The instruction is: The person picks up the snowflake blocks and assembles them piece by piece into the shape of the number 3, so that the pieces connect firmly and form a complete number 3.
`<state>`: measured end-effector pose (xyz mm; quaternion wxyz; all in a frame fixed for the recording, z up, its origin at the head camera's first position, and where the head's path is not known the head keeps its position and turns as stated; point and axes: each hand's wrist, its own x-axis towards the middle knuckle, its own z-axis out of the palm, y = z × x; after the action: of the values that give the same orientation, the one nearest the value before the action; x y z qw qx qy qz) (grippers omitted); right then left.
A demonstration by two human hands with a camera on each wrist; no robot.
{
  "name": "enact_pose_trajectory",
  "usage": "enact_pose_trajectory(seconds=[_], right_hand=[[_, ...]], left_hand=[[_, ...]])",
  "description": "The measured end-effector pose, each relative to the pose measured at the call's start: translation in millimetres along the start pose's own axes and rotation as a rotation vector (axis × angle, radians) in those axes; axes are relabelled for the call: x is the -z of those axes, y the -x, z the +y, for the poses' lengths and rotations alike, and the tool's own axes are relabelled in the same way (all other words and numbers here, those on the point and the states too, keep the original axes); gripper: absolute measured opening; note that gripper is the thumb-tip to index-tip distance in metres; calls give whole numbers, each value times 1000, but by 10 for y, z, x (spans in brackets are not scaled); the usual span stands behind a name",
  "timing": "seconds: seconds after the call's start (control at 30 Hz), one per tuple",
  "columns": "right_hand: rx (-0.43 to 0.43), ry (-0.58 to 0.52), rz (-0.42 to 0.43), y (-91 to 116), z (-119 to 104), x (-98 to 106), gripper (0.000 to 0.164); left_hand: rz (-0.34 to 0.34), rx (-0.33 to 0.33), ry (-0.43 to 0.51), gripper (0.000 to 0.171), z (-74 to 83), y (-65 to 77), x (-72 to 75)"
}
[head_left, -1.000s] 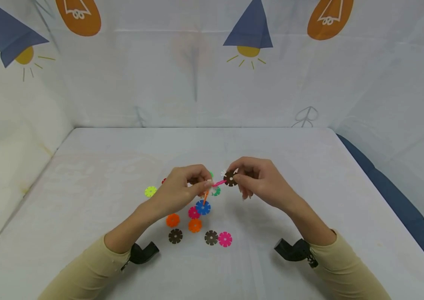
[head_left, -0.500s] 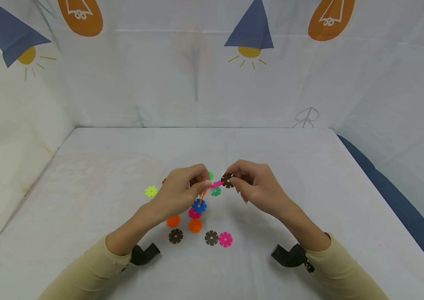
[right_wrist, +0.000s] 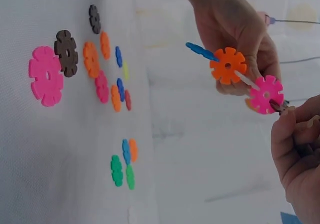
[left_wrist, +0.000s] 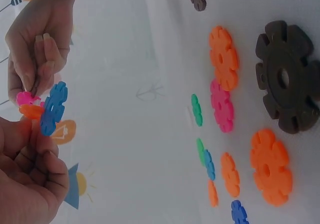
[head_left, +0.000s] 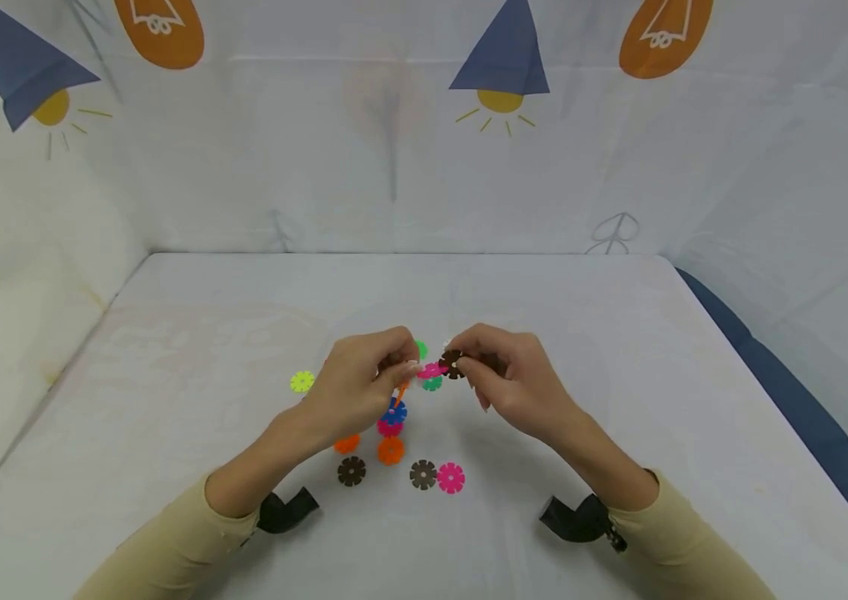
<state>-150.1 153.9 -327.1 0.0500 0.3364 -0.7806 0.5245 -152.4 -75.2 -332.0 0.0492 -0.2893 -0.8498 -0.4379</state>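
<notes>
Both hands hold up a chain of notched plastic discs over the table. My left hand [head_left: 360,371] pinches it at the white disc [right_wrist: 245,78], which is mostly covered by the fingers. From there an orange disc [right_wrist: 227,65] and a blue disc [left_wrist: 53,108] hang downward. On the other side of the white disc sits a pink disc [right_wrist: 266,94]. My right hand [head_left: 514,379] pinches a brown disc [head_left: 451,364] between thumb and fingertips, its edge meeting the pink disc's rim at an angle.
Loose discs lie on the white table [head_left: 589,317] under and around the hands. Closest to the body are two brown discs [head_left: 351,472] and a pink one [head_left: 451,478]. A yellow disc [head_left: 301,382] lies to the left, a green disc [head_left: 432,383] beneath the chain.
My right hand has moved slightly left and down, bringing the brown disc closer to my left hand. The hanging blue disc has swung a little left.
</notes>
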Motion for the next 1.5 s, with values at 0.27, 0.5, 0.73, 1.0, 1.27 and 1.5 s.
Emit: enact_pose_trajectory(seconds=[0.27,0.5,0.73,1.0,1.27,1.5], right_hand=[[43,-20,-24,-8,-34,0,17],[-22,-33,-3,-22,-12,1,15],[-95,-40,24,-35,28,-1,15],[-134,-66,8,-29,30,35,14],[-155,-61,-64,-34,53,8,17],[-195,-90,-43,-41,75,-14,8]], left_hand=[[29,-22,3,16,45,31,12],[13,81,64,12,61,26,15],[-5,118,74,10,53,0,26],[-89,193,249,8,9,-47,71],[-175,257,258,11,-33,-65,84],[-176,252,292,12,-72,-72,73]])
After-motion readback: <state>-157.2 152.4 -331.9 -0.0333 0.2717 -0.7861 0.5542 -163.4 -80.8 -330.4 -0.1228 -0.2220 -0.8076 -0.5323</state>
